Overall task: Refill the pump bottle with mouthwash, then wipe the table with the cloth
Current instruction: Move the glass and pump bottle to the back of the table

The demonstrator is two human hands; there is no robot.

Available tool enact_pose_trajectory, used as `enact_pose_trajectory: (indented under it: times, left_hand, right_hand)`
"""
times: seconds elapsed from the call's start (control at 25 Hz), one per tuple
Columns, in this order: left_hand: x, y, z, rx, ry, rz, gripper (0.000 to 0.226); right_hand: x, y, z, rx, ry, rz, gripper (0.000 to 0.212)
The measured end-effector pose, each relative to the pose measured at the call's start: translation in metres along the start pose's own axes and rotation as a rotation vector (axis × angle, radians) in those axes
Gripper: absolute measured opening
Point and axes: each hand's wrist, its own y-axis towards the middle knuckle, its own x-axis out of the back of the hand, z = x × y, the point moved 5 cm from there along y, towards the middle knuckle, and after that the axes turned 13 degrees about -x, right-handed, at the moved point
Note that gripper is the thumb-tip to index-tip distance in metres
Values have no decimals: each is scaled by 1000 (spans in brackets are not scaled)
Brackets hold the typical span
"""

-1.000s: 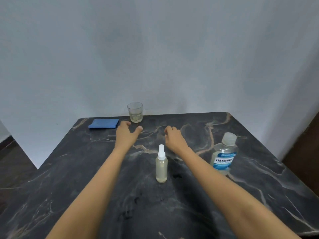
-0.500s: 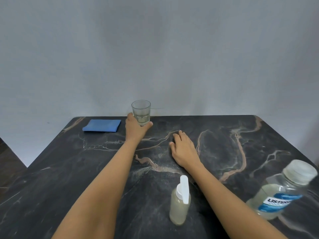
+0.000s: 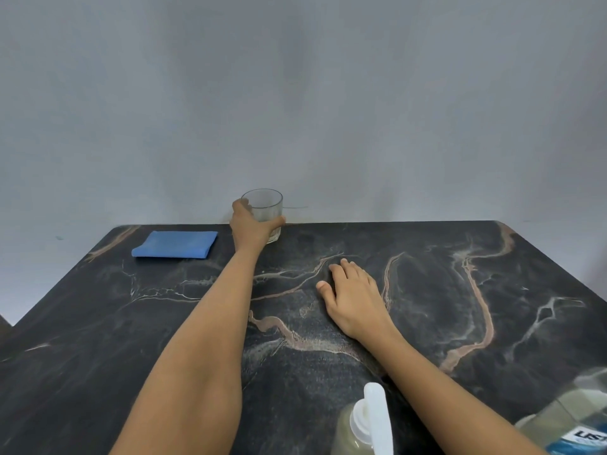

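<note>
Furthest out to the left of both hands, a folded blue cloth [image 3: 175, 244] lies flat near the far edge of the dark marble tabletop [image 3: 427, 290], which is streaked with tan and white veins. It sits just beside the left hand [image 3: 249, 226] but does not touch it.

The left arm reaches straight across to the back of the tabletop, by the plain grey wall [image 3: 295, 93]. There the left hand grips a clear round drinking glass [image 3: 266, 205], thumb on its right side and fingers curled round its left. The glass is upright at the far edge. The hand covers its lower part, so I cannot tell what is in it.

To the right and nearer, the right hand [image 3: 356, 297] rests palm down on the bare marble with its fingers straight and loosely together, holding nothing. It is well apart from the glass.

Nearer than the right hand, just left of that forearm, a translucent plastic pump bottle [image 3: 346, 431] with a white pump head stands at the bottom edge of view, filled with pale yellowish liquid. Neither hand touches it.

Right of that forearm, in the near corner, stands a clear plastic mouthwash bottle [image 3: 571, 412] with a blue label. It is blurred and partly cut off.
</note>
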Motion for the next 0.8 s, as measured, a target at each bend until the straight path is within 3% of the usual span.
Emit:
enact_pose_trajectory:
  times: [0.2, 0.36, 0.56, 0.8]
  left_hand:
    - [24, -29, -19, -39, -26, -18, 91]
    - [70, -75, -55, -59, -28, -2, 87]
    - [122, -160, -87, -18, -64, -14, 82]
    - [151, -261, -106, 26, -67, 23, 84]
  right_hand:
    - [4, -1, -1, 1, 53, 5, 46]
    - [17, -11, 0, 22, 260, 25, 34]
    - [30, -41, -11, -26, 453, 197, 33]
    - [61, -138, -24, -125, 988, 496, 33]
